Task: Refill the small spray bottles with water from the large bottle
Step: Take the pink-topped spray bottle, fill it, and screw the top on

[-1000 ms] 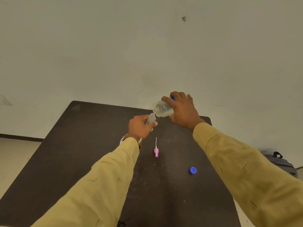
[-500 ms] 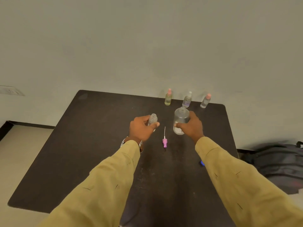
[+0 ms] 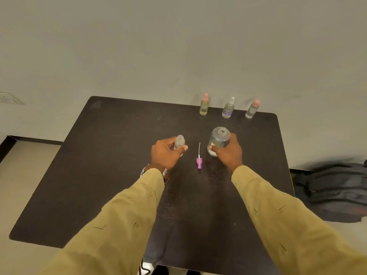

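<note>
My left hand (image 3: 165, 153) grips a small clear spray bottle (image 3: 179, 142) that has no top, held upright over the dark table (image 3: 111, 155). My right hand (image 3: 228, 153) holds the large clear bottle (image 3: 218, 138), uncapped and standing upright on the table. Between the two hands lies the pink spray head (image 3: 199, 159) with its white dip tube pointing away from me. Three capped small spray bottles stand near the far edge: a yellowish one (image 3: 204, 105), a purple-labelled one (image 3: 228, 108) and a clear one with a pink cap (image 3: 252, 109).
A pale wall rises behind the table, with a wall socket (image 3: 9, 98) at the left. A dark backpack (image 3: 333, 193) lies on the floor to the right of the table. My sleeves cover the near part of the table.
The large bottle went from tilted over the small bottle to upright on the table. The view dropped, bringing the three far bottles into sight, and my right sleeve now hides the blue cap.
</note>
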